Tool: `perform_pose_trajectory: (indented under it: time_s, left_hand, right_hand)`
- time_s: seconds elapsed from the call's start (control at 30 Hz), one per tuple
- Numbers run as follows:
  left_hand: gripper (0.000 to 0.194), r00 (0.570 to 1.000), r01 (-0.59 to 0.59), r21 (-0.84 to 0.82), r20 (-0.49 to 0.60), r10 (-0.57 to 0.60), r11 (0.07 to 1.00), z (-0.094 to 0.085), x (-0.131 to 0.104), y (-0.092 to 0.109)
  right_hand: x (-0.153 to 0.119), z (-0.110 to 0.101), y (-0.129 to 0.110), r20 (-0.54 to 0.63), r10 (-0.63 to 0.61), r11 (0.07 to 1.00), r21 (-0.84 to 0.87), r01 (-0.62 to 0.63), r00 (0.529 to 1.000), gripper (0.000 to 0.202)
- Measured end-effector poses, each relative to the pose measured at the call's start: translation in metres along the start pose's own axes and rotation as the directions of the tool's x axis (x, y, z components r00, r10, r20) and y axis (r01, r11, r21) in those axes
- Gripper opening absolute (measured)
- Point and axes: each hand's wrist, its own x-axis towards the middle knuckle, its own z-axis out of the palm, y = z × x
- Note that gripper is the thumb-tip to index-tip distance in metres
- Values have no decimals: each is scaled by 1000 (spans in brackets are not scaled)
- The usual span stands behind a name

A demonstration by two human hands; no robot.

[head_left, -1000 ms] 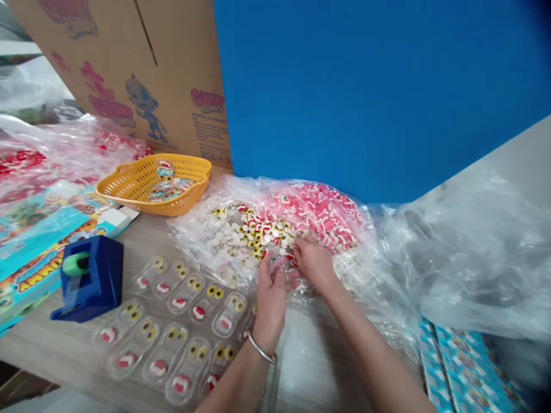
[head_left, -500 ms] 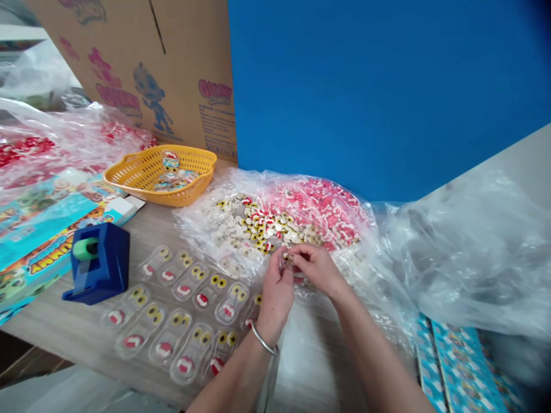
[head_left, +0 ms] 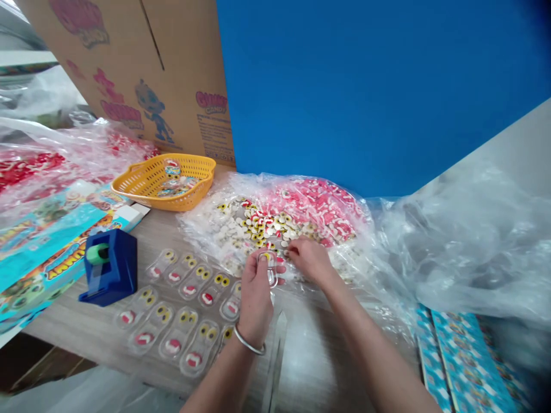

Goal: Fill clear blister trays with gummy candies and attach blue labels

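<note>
Plastic tray (head_left: pixel 271 267), likely light, slick and bendable, best taken by its rim, is clamped in the fingers of the left hand (head_left: pixel 256 285) near the candies (head_left: pixel 260 227), while farther right those of the right hand (head_left: pixel 310 259) are curled, whether on anything cannot be told.

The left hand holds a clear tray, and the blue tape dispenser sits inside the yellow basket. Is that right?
Not quite: the head view shows the tape dispenser on the table, outside the basket. The left hand does hold a clear tray.
</note>
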Motion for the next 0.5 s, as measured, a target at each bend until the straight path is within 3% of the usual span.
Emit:
perform_pose_trajectory:
  time_s: [0.17, 0.5]
  left_hand:
    - [44, 999, 41, -7, 8, -41, 999, -3, 0, -7]
    - [43, 997, 68, -10, 48, -68, 998, -2, 0, -14]
  right_hand:
    - [0, 3, -12, 57, 23, 994, -109, -16, 998, 19]
    - [6, 2, -13, 95, -4, 987, -158, 19, 995, 16]
